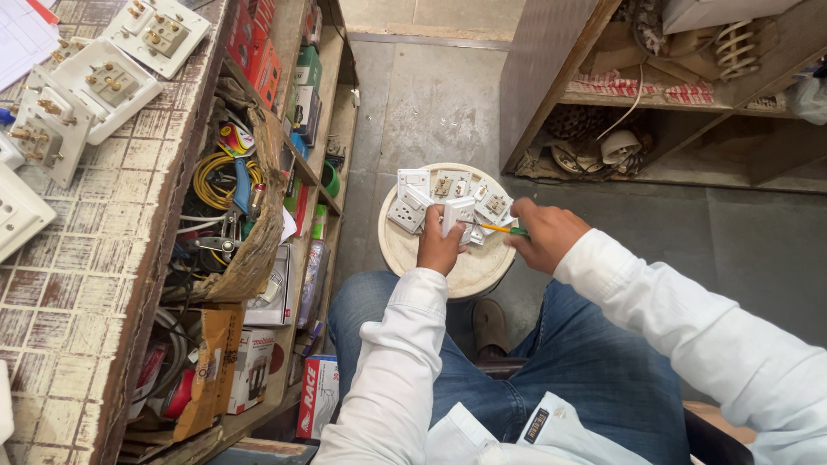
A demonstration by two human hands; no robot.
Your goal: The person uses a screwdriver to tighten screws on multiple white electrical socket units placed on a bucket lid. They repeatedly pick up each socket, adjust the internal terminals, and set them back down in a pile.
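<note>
My left hand [439, 248] grips a small white electrical switch module [457, 213] above a round cream stool top [472, 269]. My right hand [546, 234] holds a yellow and green screwdriver [501, 228], its tip against the module. Several white sockets and switches [412, 207] lie on the far half of the stool, some with their brass backs up. Both white sleeves reach in from the bottom over my blue jeans.
A worn checkered counter [77, 284] on the left carries several white switch plates [112, 82]. Open shelves [258, 215] beside it hold yellow wire, tools and boxes. A wooden rack [655, 112] with coils stands at the upper right. Grey concrete floor [431, 103] lies between them.
</note>
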